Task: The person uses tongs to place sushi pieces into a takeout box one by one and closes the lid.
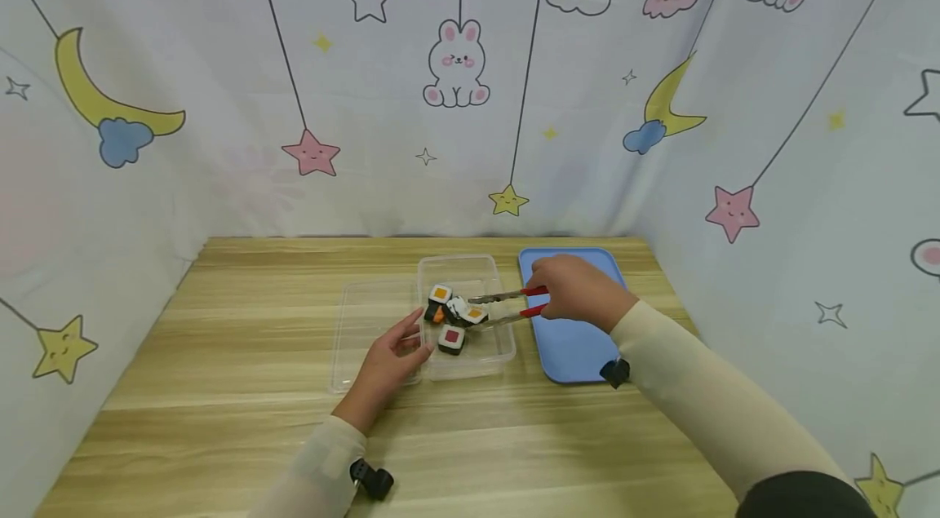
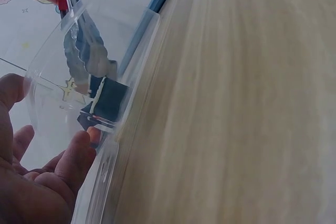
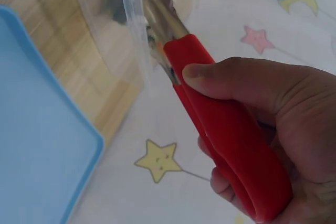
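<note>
Maki rolls (image 1: 451,338) sit inside a clear container (image 1: 488,347); right hand (image 1: 580,289) grips tongs (image 1: 534,311) around one, relaxed left hand (image 1: 392,359) touching container's left side; tong-handling stage, apparently, next wanting gentle pressure.

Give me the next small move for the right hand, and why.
Probably squeeze the red-handled metal tongs with the right hand: their tips appear spread around the rightmost orange-centred, white-and-black sushi piece in the clear plastic box, while the left hand sits at its left edge.
</note>
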Tool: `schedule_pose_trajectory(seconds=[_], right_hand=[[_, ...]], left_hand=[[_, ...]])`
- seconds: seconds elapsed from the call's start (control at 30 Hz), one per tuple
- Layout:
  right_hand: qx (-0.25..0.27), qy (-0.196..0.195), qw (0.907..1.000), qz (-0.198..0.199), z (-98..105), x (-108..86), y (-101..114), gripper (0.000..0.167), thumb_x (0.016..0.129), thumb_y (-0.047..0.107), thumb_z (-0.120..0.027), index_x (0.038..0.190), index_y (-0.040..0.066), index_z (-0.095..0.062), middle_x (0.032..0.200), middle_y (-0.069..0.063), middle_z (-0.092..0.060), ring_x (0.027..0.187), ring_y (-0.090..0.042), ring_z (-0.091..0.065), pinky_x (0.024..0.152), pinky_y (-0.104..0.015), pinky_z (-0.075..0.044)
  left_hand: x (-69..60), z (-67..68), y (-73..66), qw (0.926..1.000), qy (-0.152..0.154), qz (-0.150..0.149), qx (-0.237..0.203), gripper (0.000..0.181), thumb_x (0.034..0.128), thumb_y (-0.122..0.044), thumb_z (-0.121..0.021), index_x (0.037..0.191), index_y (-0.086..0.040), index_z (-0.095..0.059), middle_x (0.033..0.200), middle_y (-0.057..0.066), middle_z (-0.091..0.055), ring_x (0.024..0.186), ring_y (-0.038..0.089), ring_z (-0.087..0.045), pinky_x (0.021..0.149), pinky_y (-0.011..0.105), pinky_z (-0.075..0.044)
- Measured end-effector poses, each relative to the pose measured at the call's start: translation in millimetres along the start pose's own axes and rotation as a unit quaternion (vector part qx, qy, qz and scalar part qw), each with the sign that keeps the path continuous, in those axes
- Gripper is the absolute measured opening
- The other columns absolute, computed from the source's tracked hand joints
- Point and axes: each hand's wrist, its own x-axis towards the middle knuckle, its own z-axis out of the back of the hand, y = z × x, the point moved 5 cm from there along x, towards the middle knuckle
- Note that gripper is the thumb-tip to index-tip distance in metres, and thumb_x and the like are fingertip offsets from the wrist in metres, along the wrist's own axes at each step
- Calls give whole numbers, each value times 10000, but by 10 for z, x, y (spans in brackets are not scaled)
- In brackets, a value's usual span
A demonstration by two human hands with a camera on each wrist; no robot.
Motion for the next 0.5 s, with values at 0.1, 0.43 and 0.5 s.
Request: schedule_pose_trajectory(seconds=[0.1,0.43,0.5], right_hand=[[-49,64,10000,-25,11,16,32,271,785,145,-895,1048,156,-832,905,82,-639,838,-129,-639,729,-308,-555],[725,-608,9949,-349,237,-553,-341,399,795,166,-899,1172,92,-792,918,58,-616,813,-160,-569,690,-324,-513],[797,-764,9923,-570,262,-791,-501,423,789,174,-908,1182,79,-786,923,52,-615,812,-181,-559,687,-329,-500]], left_hand=[[0,2,-6,10000,14,16,-35,678,974,-173,-748,1586,-233,-463,1514,206,-528,1347,361,-564,1087,543,-464],[-11,-11,-13,10000,21,49,10,675,970,-199,-758,1580,-252,-474,1509,181,-543,1337,354,-574,1087,537,-466],[-16,-6,-15,10000,6,27,57,676,976,-199,-751,1587,-226,-462,1506,192,-542,1331,370,-575,1082,546,-468]])
